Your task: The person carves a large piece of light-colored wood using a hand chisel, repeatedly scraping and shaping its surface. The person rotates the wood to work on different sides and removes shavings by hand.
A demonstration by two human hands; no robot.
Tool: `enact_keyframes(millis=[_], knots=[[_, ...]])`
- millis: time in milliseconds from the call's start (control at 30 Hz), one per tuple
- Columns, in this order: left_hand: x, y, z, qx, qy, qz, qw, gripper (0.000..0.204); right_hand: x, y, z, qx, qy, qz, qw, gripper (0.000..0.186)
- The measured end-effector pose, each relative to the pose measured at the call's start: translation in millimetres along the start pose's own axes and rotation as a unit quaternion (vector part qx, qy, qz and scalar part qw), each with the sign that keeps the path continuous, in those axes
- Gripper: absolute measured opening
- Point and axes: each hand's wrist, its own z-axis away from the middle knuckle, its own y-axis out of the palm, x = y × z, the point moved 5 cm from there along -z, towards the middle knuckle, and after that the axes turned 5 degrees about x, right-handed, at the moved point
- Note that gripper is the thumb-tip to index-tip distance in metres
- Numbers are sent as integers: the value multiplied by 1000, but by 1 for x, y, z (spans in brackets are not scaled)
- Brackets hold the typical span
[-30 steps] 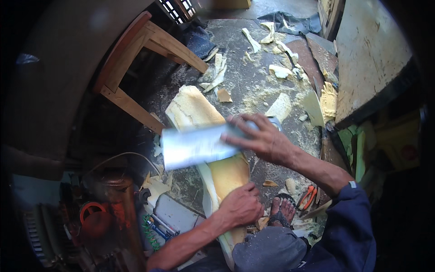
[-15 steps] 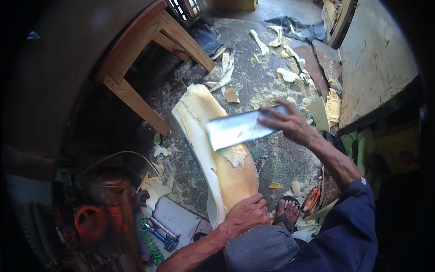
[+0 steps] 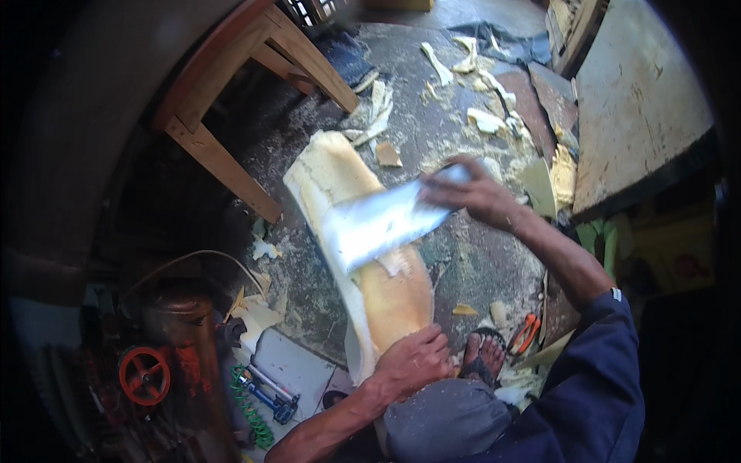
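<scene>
Littered floor (image 3: 482,266); right fingers (image 3: 441,196), arm (image 3: 559,245) outstretched, grip shiny plate (image 3: 374,231); left fingers (image 3: 436,349) clutch foam (image 3: 397,301).

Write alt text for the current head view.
A person's right hand holds a blurred silvery panel over a long, yellowish foam-like piece, whose near end the left hand holds. Pale scraps litter the dark floor, with orange-handled pliers near a sandaled foot.

- The right hand (image 3: 480,199) grips a blurred silvery plate (image 3: 382,228) across the foam piece (image 3: 397,309).
- The left hand (image 3: 417,359) clasps its near end.
- Orange-handled pliers (image 3: 526,333) beside a foot (image 3: 484,355).
</scene>
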Motion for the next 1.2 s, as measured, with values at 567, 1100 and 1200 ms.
enact_keyframes(millis=[567,1100,1200], knots=[[4,-2,19,14,-8,-21,1000,12,-43,13,-31,59,88,124,987,54],[0,15,20,23,-7,-113,993,8,-34,28,-60,-10,-2,47,999,72],[3,12,20,5,-13,-96,995,6,-30,60,-52,86,11,-238,967,59]])
